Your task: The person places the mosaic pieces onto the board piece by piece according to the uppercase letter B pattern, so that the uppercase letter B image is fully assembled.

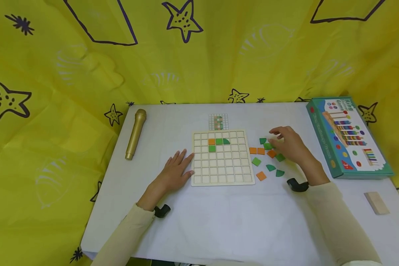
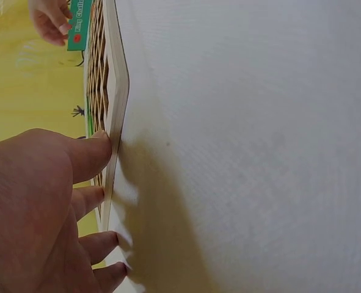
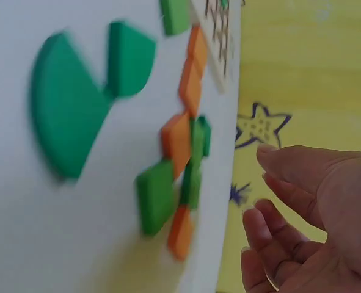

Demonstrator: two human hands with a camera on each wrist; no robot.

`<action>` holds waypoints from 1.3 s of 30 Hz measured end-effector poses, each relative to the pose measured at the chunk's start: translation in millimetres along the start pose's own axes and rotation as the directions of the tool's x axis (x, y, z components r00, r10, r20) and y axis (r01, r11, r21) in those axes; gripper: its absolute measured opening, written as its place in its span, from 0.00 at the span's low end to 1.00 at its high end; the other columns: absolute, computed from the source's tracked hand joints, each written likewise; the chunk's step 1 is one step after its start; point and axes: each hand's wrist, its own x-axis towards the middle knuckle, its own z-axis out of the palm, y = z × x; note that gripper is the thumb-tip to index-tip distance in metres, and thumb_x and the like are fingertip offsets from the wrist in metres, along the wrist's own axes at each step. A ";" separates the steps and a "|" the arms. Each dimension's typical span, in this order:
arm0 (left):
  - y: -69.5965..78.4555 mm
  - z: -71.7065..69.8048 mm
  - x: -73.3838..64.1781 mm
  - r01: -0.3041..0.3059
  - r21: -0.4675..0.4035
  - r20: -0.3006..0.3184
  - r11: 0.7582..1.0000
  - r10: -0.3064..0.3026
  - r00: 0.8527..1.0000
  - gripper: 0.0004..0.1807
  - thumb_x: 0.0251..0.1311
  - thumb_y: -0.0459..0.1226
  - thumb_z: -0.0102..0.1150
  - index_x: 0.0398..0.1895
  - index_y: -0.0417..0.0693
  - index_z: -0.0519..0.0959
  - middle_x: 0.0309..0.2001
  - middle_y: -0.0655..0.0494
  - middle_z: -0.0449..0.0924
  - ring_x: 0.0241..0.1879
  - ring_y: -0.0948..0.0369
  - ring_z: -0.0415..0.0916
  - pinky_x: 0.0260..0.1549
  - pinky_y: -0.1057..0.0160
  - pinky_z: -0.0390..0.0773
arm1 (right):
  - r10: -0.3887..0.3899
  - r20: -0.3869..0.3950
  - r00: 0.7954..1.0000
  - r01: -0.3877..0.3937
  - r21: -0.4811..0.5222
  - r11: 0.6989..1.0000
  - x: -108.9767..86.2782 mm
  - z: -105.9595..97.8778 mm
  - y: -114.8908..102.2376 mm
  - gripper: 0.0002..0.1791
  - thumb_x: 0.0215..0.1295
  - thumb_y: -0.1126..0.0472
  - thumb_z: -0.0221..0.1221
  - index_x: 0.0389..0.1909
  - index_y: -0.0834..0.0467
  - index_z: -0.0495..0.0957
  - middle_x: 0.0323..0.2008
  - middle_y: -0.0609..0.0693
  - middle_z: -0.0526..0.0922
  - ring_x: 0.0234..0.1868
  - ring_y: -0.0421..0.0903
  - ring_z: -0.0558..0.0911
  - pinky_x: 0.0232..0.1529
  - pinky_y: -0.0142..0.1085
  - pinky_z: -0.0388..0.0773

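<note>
A wooden grid board (image 1: 223,173) lies mid-table, with an orange square tile (image 1: 211,142), two light green square tiles (image 1: 219,141) and a dark green quarter-circle tile (image 1: 226,141) in its upper cells. My left hand (image 1: 174,173) rests at the board's left edge, fingers spread; in the left wrist view its thumb (image 2: 91,155) touches the rim. Over the loose tiles right of the board hovers my right hand (image 1: 289,144), its fingers loosely bent with nothing between them. Loose orange tiles (image 1: 261,176), green squares (image 1: 256,161) and dark green quarter-circles (image 1: 280,173) lie below it.
Behind the board lies a small pattern card (image 1: 218,122). A gold microphone (image 1: 136,135) is at the left, a boxed game (image 1: 352,140) at the right, and a pale wooden block (image 1: 377,203) near the right edge. A yellow curtain (image 1: 199,66) hangs behind the table.
</note>
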 end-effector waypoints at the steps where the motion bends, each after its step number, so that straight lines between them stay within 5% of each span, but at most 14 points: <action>1: 0.1 0.0 -0.1 0.001 0.000 -0.001 1.000 -0.001 1.000 0.39 0.81 0.54 0.48 0.87 0.57 0.51 0.87 0.45 0.40 0.85 0.43 0.35 0.80 0.35 0.43 | 0.012 -0.001 1.000 -0.012 -0.003 1.000 -2.2 -2.2 6.3 0.26 0.80 0.55 0.58 0.71 0.65 0.71 0.68 0.71 0.64 0.64 0.68 0.70 0.60 0.64 0.75; 12: -0.8 1.7 0.6 0.005 0.012 -0.007 1.000 -0.005 1.000 0.38 0.80 0.55 0.49 0.87 0.58 0.52 0.87 0.46 0.40 0.86 0.43 0.35 0.80 0.35 0.44 | 0.077 0.082 0.994 -0.075 -0.034 0.997 -12.3 -9.9 52.2 0.26 0.80 0.56 0.56 0.69 0.68 0.69 0.63 0.72 0.64 0.62 0.69 0.68 0.65 0.66 0.68; 21: -1.4 2.2 1.0 0.001 0.009 -0.007 1.000 -0.001 1.000 0.38 0.81 0.55 0.48 0.87 0.57 0.52 0.87 0.46 0.41 0.85 0.43 0.35 0.80 0.35 0.45 | 0.047 0.050 0.998 -0.047 0.011 0.999 -12.2 -6.9 58.0 0.24 0.80 0.64 0.54 0.70 0.70 0.67 0.65 0.73 0.65 0.65 0.70 0.69 0.70 0.67 0.64; 39: -1.6 3.2 0.4 -0.001 0.008 -0.017 1.000 0.001 1.000 0.38 0.80 0.54 0.48 0.87 0.56 0.52 0.86 0.44 0.42 0.85 0.42 0.36 0.80 0.34 0.45 | 0.015 -0.018 1.000 -0.015 -0.010 1.000 -13.4 3.0 64.1 0.20 0.83 0.61 0.51 0.68 0.67 0.72 0.60 0.70 0.70 0.57 0.66 0.72 0.64 0.65 0.70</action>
